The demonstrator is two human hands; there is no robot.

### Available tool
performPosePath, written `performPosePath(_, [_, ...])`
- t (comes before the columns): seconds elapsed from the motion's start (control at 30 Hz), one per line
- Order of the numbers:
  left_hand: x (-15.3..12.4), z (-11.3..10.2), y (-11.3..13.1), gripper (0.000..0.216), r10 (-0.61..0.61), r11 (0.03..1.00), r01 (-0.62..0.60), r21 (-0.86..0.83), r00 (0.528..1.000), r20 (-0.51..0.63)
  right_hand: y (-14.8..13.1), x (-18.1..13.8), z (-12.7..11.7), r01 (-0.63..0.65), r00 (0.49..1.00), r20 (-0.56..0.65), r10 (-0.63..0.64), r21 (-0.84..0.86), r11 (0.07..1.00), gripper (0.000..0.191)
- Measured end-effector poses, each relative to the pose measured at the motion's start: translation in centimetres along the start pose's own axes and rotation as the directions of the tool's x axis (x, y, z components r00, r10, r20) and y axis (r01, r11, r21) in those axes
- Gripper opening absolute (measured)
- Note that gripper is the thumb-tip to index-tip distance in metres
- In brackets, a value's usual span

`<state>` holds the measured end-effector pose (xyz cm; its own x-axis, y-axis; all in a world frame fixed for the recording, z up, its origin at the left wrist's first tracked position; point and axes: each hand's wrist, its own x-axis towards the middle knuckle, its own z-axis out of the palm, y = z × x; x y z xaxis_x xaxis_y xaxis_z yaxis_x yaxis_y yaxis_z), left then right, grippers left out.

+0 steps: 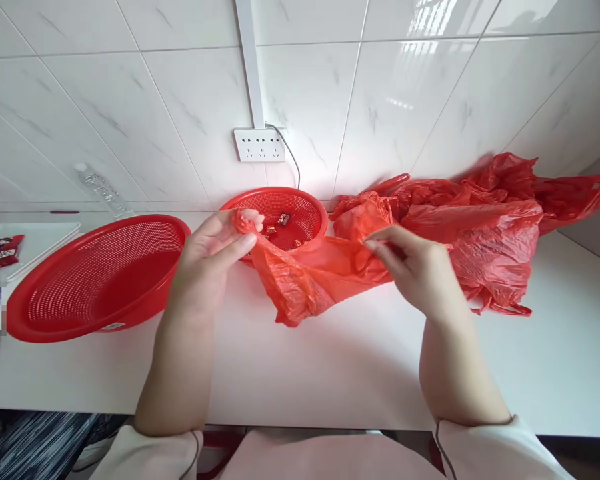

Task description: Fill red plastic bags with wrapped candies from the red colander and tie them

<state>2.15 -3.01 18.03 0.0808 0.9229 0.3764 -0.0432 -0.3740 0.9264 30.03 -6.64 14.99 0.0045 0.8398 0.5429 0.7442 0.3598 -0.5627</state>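
Observation:
A thin red plastic bag [310, 280] is stretched between my hands above the white table. My left hand [220, 250] pinches its bunched end between thumb and fingers. On the other side, my right hand [410, 263] grips the bag's edge with closed fingertips. Behind the bag stands a round red plastic basket [305, 200], partly hidden by it, with a few small wrapped candies [284, 219] inside. Left of my left forearm, a larger red basket [100, 280] sits tilted, and no contents show in it.
Filled red plastic bags [490, 233] lie heaped at the right by the tiled wall. A power strip [260, 145] with a cable is on the wall. At the far left are a white tray [50, 233], a red snack packet [5, 252] near another person's fingers, and a clear bottle [103, 187].

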Motion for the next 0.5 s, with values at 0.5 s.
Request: performPosePath(0.5, [3.2,2.4,-4.2,0.043,-0.104,0.990,0.109,-0.085,0.993,0.061,1.4,2.3,1.6,0.004,0.995,-0.098,0.004,0.079,0.997,0.014])
